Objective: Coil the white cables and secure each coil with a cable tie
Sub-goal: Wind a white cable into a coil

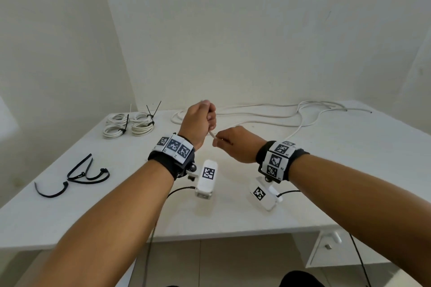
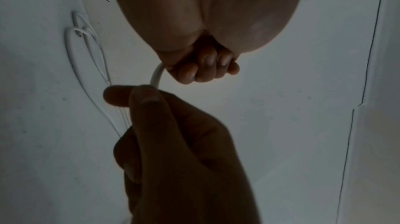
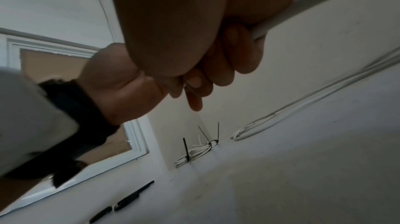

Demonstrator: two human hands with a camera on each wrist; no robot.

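Hands meet above the middle of the white counter point(image 1: 233, 216) in the head view, both raised off its surface. The left hand point(image 1: 198, 121) is a closed fist held upright, its fingers point(image 2: 203, 67) curled round a short stretch of thin white round cable point(image 1: 256, 114); the cable comes out at the bottom of the fist and runs down and right to the right hand point(image 1: 238, 144), which pinches it between thumb and forefinger, the other fingers folded in. In the left wrist view that short white piece bends between the two hands, and the right hand fills the lower middle of the frame in shadow. In the right wrist view the cable leaves the right hand toward the upper right corner as a thick blurred band. The rest of this cable lies loose along the far edge of the counter, in the upper right part of the head view, in long flat loops that run to the right edge. In the upper left of the counter sit four small coils of white cable point(image 1: 128, 124), set close together two by two, each bound with a black plastic cable tie whose tail sticks up. Lower left on the counter lie several loose black cable ties point(image 1: 88, 173), bent and overlapping, well apart from the coils. Each wrist wears a black band with black-and-white square markers point(image 1: 173, 147).
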